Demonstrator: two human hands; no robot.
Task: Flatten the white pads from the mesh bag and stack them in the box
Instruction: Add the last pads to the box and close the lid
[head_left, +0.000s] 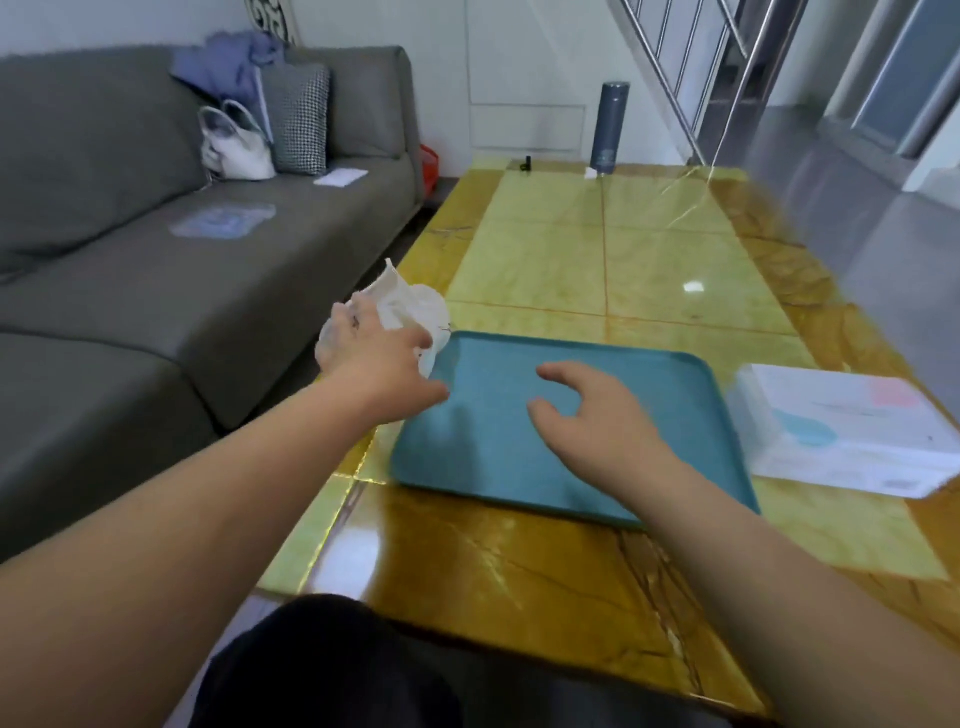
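Knees, glossy table bearing box, beside sofa.

Head-worn view, down over table

We record the bag left of centre in the frame. It is a white, crumpled bundle, bunched to a peak at its upper end, and its lower left part is hidden behind the left hand. Blur prevents us from resolving the mesh or separating its contents. We note the box at the right edge, mid-height. It is white, low and rectangular, lying flat, with a pale blue mark and a pink mark on top. Open or closed, we cannot tell.
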